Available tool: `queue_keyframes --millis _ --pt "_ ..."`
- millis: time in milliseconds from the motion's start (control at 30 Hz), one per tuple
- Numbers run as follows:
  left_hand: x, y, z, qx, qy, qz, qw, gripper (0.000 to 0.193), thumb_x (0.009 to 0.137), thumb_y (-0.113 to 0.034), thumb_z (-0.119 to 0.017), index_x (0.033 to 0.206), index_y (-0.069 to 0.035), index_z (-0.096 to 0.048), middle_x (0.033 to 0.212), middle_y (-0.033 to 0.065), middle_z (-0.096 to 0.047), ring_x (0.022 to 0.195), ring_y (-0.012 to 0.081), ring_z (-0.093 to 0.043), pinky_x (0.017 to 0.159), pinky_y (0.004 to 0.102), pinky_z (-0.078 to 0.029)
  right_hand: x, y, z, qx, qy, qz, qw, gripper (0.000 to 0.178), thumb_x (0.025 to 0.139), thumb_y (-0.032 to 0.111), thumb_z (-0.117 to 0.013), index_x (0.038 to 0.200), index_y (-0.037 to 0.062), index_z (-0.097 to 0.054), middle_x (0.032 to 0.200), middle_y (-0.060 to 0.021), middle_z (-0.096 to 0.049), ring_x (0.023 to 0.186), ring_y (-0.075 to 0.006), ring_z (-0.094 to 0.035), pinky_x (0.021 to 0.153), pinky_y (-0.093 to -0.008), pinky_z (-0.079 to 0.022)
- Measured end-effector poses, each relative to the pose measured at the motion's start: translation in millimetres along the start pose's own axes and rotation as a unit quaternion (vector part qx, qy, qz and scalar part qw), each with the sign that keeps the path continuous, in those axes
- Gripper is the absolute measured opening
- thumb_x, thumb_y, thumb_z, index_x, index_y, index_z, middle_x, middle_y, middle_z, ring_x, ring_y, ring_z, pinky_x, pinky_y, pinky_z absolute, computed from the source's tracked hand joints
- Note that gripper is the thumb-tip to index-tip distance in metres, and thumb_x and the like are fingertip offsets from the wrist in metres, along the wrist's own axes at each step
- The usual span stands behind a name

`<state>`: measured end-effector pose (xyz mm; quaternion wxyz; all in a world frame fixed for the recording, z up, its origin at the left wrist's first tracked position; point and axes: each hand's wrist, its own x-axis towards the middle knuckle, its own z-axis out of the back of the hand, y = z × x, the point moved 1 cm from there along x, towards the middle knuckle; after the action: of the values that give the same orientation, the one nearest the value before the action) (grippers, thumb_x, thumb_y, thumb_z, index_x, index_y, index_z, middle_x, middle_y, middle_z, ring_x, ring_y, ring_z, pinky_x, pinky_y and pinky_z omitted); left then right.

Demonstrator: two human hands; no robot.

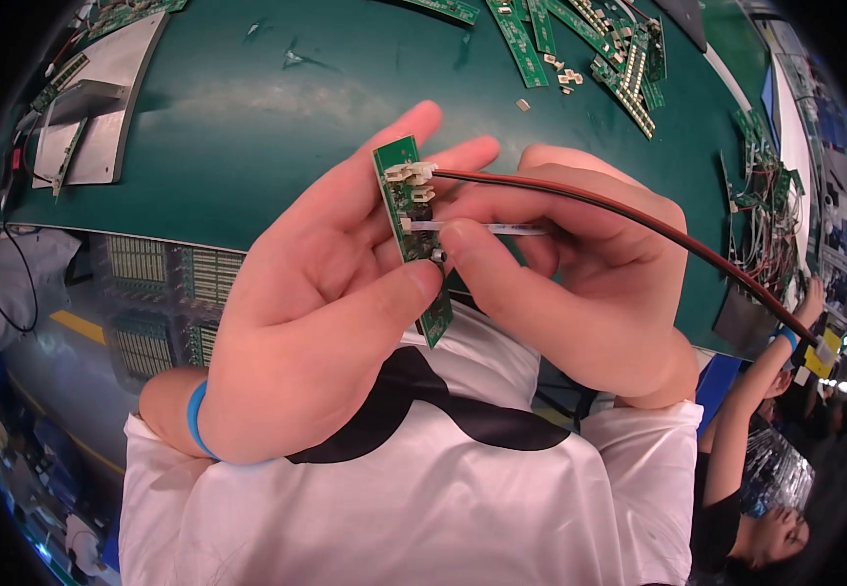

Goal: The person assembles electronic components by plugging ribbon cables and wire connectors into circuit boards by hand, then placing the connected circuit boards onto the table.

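Note:
My left hand [311, 283] holds a narrow green circuit board [399, 154] upright, thumb on its lower part and fingers behind it. Small cream connectors [423, 195] sit along the board's upper half. A red and black cable [579, 197] runs from the top connector over my right hand to a white plug [824, 350] at far right. My right hand [599, 273] is closed around a thin whitish flat cable [511, 229], which meets a connector at the board's middle. The thumb and finger pinch it close to the board; part of it is hidden in the fingers.
Several circuit boards [516, 44] and loose cream connectors [567, 78] lie at the back of the green table [228, 107]. A metal plate [111, 93] stands back left. Wired boards [765, 195] pile up on the right, near another person's arm [736, 430]. Trays of boards [140, 264] sit below the table's left edge.

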<state>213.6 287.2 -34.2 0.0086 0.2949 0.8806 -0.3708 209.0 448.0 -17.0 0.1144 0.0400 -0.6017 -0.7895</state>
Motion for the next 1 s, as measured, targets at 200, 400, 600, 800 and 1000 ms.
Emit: queue_keyframes --millis 200,400,600,800,1000 --pt "-0.5 2.1 -1.4 0.003 -0.003 -0.005 1.000 0.067 0.085 0.002 -0.050 0.143 0.003 -0.015 0.144 0.0241 -0.027 0.128 0.0278 -0.039 0.107 0.0390 -0.032 -0.6 -4.3 -4.3 -0.039 -0.032 0.060 0.997 0.021 0.068 -0.010 -0.068 0.088 -0.0060 -0.067 0.068 -0.0023 -0.055 0.057 -0.0058 -0.040 0.045 -0.0203 -0.025" --pt "-0.3 3.8 -2.2 0.013 -0.007 -0.015 1.000 0.067 0.086 0.003 -0.049 0.143 0.003 -0.014 0.145 0.0240 -0.026 0.128 0.0263 -0.039 0.106 0.0372 -0.033 -2.2 -3.3 -5.7 -0.053 -0.034 0.057 0.996 0.024 0.067 -0.011 -0.070 0.091 -0.0066 -0.066 0.070 -0.0046 -0.058 0.059 -0.0073 -0.045 0.048 -0.0196 -0.033" --pt "0.6 5.5 -0.5 0.042 -0.004 -0.016 0.999 0.068 0.085 0.005 -0.046 0.144 0.002 -0.011 0.145 0.0229 -0.026 0.130 0.0255 -0.038 0.107 0.0365 -0.031 -5.1 -5.1 -7.8 -0.066 -0.044 0.038 0.996 0.019 0.068 -0.007 -0.071 0.087 -0.0036 -0.067 0.064 -0.0009 -0.052 0.057 -0.0058 -0.044 0.047 -0.0193 -0.030" --pt "0.7 8.3 -3.0 0.084 -0.024 -0.034 0.996 0.068 0.085 0.005 -0.043 0.144 0.002 -0.010 0.146 0.0218 -0.025 0.131 0.0251 -0.037 0.107 0.0358 -0.031 -4.9 -3.2 -6.9 -0.107 -0.049 0.054 0.992 0.016 0.067 -0.003 -0.073 0.083 -0.0014 -0.068 0.063 0.0013 -0.049 0.054 -0.0047 -0.040 0.046 -0.0205 -0.025" --pt "1.9 9.1 -1.3 0.107 -0.026 -0.041 0.993 0.068 0.085 0.006 -0.043 0.144 0.002 -0.010 0.148 0.0208 -0.023 0.132 0.0254 -0.035 0.108 0.0360 -0.030 -4.7 -6.0 -7.1 -0.102 -0.051 0.049 0.992 0.017 0.067 -0.004 -0.072 0.083 -0.0016 -0.068 0.062 0.0009 -0.048 0.053 -0.0049 -0.039 0.045 -0.0211 -0.024"
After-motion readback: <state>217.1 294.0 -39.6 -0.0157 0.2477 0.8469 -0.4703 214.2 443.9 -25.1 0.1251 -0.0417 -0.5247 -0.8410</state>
